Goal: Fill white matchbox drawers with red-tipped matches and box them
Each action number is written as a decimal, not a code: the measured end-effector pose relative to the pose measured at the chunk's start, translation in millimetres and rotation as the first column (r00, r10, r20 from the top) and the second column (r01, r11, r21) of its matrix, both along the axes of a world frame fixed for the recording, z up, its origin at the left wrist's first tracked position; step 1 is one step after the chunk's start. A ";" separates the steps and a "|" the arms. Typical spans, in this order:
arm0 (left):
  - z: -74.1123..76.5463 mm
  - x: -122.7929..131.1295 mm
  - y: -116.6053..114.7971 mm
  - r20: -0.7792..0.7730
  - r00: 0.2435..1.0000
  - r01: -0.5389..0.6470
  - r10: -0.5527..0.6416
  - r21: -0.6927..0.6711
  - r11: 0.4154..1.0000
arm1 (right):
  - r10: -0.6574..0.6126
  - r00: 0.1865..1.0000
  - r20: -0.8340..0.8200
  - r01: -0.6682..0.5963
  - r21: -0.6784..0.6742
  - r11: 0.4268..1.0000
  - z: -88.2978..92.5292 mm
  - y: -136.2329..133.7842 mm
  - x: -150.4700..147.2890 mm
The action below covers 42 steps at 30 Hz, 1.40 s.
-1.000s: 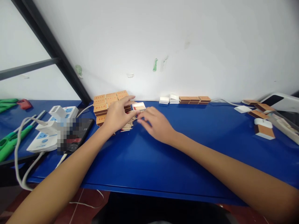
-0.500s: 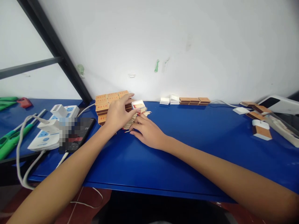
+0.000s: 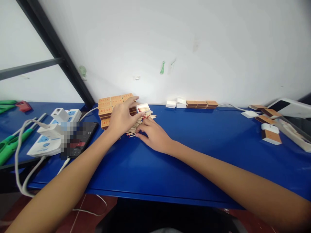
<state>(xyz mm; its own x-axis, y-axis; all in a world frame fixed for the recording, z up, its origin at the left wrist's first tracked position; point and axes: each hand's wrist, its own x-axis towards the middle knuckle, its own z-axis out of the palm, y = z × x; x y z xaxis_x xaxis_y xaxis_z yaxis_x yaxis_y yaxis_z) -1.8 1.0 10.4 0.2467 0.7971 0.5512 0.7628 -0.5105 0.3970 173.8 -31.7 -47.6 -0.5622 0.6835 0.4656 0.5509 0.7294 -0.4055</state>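
Note:
A heap of loose matches (image 3: 139,124) with red heads lies on the blue table (image 3: 194,152) beside a stack of orange matchboxes (image 3: 109,106). My left hand (image 3: 122,118) rests over the heap, its fingers stretched toward an open white match tray (image 3: 143,108) holding matches. My right hand (image 3: 153,134) lies low on the table at the heap's right edge, fingers curled and pinching at the matches; what they grip is too small to make out.
A white power strip (image 3: 52,136), a phone (image 3: 81,139), cables and green scissors (image 3: 9,145) crowd the left. Matchbox sleeves (image 3: 201,104) and white trays (image 3: 176,103) line the wall. More box parts (image 3: 270,134) lie at right. A black steel brace (image 3: 55,48) slants left.
My right hand has dropped from hovering flat over the table to the edge of the match heap, with its fingers curling in. My left hand has stayed put.

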 end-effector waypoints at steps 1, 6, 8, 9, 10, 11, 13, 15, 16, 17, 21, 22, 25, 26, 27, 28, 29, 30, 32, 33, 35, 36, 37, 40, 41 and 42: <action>-0.1 0.1 -0.1 0.001 1.000 0.000 0.000 0.001 1.000 | 0.001 1.000 0.001 -0.001 -0.012 1.000 0.2 0.4 -0.4; -0.4 -0.4 0.8 0.000 1.000 0.021 -0.021 -0.014 1.000 | 0.006 0.997 0.075 -0.003 -0.039 0.999 0.7 2.9 -1.9; -0.2 -1.9 2.1 -0.029 0.999 0.025 -0.026 -0.028 0.999 | 0.007 0.993 0.121 -0.006 -0.010 1.000 0.3 3.0 0.9; -0.1 -2.8 2.9 -0.052 0.998 0.030 -0.032 -0.032 0.999 | 0.003 0.991 0.135 -0.004 0.010 1.000 0.2 2.9 3.8; 0.0 -3.6 3.5 -0.084 0.996 0.040 -0.043 -0.035 0.999 | -0.006 0.990 0.138 0.002 0.032 1.000 0.4 2.8 7.8; -0.1 -4.1 3.9 -0.118 0.991 0.052 -0.056 -0.038 0.998 | -0.021 0.991 0.130 0.014 0.055 0.998 0.9 3.0 12.7; -0.3 -4.0 3.7 -0.177 0.980 0.080 -0.087 -0.048 0.996 | -0.076 0.994 0.081 0.067 0.113 0.991 3.3 4.9 24.6; -0.6 -2.2 2.1 -0.192 0.975 0.101 -0.111 -0.061 0.993 | -0.167 0.986 0.002 0.164 0.175 0.971 7.2 9.2 36.8; -0.9 -1.0 0.9 -0.182 0.976 0.107 -0.118 -0.070 0.992 | -0.214 0.976 -0.036 0.217 0.202 0.955 9.4 12.1 42.1; -1.1 0.2 -0.2 -0.166 0.978 0.112 -0.124 -0.080 0.990 | -0.253 0.965 -0.067 0.262 0.226 0.938 11.5 15.1 46.6; -2.6 2.9 -3.2 -0.071 0.980 0.178 -0.187 -0.113 0.977 | -0.302 0.949 -0.088 0.315 0.284 0.906 15.7 25.0 54.2; -3.1 3.1 -3.6 -0.051 0.976 0.206 -0.213 -0.115 0.972 | -0.290 0.954 -0.082 0.301 0.288 0.909 15.5 26.3 54.1; -4.8 3.7 -5.0 -0.022 0.965 0.259 -0.263 -0.121 0.958 | -0.237 0.969 -0.065 0.246 0.298 0.922 13.9 27.8 52.2; -5.1 4.0 -5.5 -0.016 0.963 0.267 -0.271 -0.124 0.956 | -0.223 0.973 -0.065 0.232 0.303 0.924 13.6 27.7 51.8; -5.2 4.4 -6.0 -0.009 0.961 0.274 -0.277 -0.128 0.953 | -0.212 0.975 -0.068 0.222 0.308 0.925 13.7 27.3 51.5; -5.0 4.8 -6.4 -0.003 0.959 0.282 -0.285 -0.129 0.951 | -0.199 0.977 -0.075 0.213 0.312 0.926 14.2 26.7 51.2; -4.5 5.0 -6.5 0.004 0.958 0.285 -0.287 -0.124 0.951 | -0.188 0.978 -0.089 0.207 0.315 0.926 15.0 25.6 50.9; -3.6 5.0 -6.5 0.008 0.960 0.278 -0.278 -0.115 0.954 | -0.178 0.978 -0.108 0.204 0.320 0.925 16.1 24.0 50.2; -1.1 4.0 -5.6 0.013 0.974 0.228 -0.228 -0.089 0.969 | -0.164 0.975 -0.150 0.206 0.334 0.920 18.3 19.3 46.6; 0.4 3.1 -4.9 0.015 0.981 0.194 -0.194 -0.077 0.978 | -0.156 0.974 -0.162 0.204 0.342 0.917 19.0 16.3 43.5; 3.0 0.7 -3.3 0.029 0.991 0.130 -0.129 -0.048 0.990 | -0.117 0.985 -0.128 0.155 0.356 0.921 18.4 9.8 34.4; 3.9 -0.5 -2.5 0.040 0.993 0.108 -0.107 -0.031 0.994 | -0.082 0.993 -0.083 0.106 0.352 0.930 17.0 6.8 28.9; 4.4 -1.4 -1.8 0.052 0.994 0.092 -0.092 -0.015 0.996 | -0.041 0.999 -0.026 0.047 0.338 0.940 14.8 4.3 23.3; 3.9 -3.0 -0.2 0.072 0.995 0.071 -0.073 0.027 0.997 | 0.059 0.993 0.105 -0.085 0.262 0.961 5.9 0.6 9.0; 3.3 -3.0 0.1 0.066 0.995 0.069 -0.071 0.032 0.997 | 0.077 0.990 0.120 -0.104 0.238 0.966 3.1 0.6 6.2; 2.7 -3.0 0.4 0.057 0.996 0.065 -0.067 0.036 0.997 | 0.088 0.989 0.122 -0.113 0.218 0.969 0.8 1.0 4.4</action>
<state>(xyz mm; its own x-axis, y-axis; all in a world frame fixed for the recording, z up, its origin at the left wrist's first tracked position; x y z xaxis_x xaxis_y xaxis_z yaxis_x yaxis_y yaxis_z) -4.8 1.4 13.1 0.2652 0.7605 0.5927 0.7032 -0.5732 0.4208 178.1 -30.8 -46.8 -0.6792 0.5065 0.5312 0.5027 0.8484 -0.1662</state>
